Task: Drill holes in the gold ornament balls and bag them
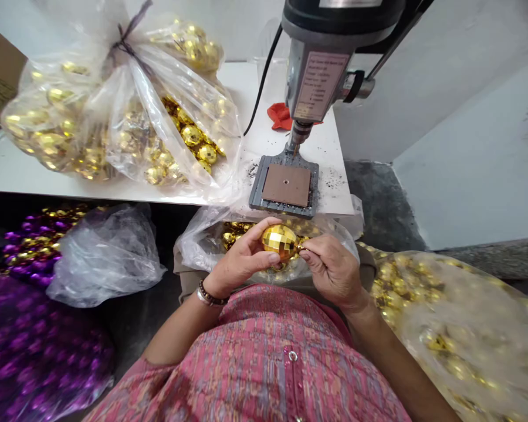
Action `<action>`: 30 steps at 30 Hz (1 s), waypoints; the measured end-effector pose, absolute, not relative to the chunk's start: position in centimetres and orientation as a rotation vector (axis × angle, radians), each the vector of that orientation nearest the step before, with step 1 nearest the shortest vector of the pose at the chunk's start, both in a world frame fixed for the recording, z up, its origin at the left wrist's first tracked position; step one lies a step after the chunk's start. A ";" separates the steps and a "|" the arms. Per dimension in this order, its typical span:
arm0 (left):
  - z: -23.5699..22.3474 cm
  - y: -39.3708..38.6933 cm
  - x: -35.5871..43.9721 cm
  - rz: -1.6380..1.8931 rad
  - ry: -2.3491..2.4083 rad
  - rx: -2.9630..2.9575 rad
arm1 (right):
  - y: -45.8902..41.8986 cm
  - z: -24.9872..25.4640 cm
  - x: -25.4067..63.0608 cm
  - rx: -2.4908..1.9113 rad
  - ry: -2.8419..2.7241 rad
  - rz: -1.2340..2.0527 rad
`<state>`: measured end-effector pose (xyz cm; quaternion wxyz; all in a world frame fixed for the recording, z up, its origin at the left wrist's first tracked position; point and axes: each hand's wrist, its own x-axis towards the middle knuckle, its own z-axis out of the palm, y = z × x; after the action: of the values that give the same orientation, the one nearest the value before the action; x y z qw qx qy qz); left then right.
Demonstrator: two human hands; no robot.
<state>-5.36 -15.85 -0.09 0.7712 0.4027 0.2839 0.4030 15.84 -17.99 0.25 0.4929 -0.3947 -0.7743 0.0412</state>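
A shiny gold mirror-tiled ball ornament [278,242] is held over my lap. My left hand [246,258] wraps its fingers and thumb round the ball from the left. At its right end, my right hand [332,266] pinches a small gold piece [303,245], whose exact form is partly hidden by the fingers. Just below the hands, an open clear plastic bag [198,234] on my lap contains more gold ornaments [233,234].
A drill press [319,70] stands on the white table [334,170], a brown square block [286,183] on its base. Nearby are a red cloth [280,116] and a tied bag of gold balls [127,129]. Purple ornaments [35,346] lie left; another gold-filled bag [457,328] lies right.
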 end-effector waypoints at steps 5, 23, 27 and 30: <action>-1.1 -15.8 -5.2 0.852 0.542 0.772 | -18.7 -0.5 15.7 -1.080 -1.735 0.306; -2.1 -16.5 -4.4 0.743 0.524 0.502 | -19.6 -0.7 14.5 -1.336 -1.422 0.768; -1.9 -17.0 -4.8 0.826 0.603 0.622 | -20.0 -0.7 14.5 -1.364 -1.410 0.840; -1.9 -17.0 -5.2 0.890 0.672 0.813 | -20.1 -0.9 14.5 -1.378 -1.374 0.917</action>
<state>-5.16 -17.02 -1.92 0.7711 0.3751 0.3101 0.4105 14.47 -20.13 -0.87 0.4752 -0.5638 -0.5619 0.3749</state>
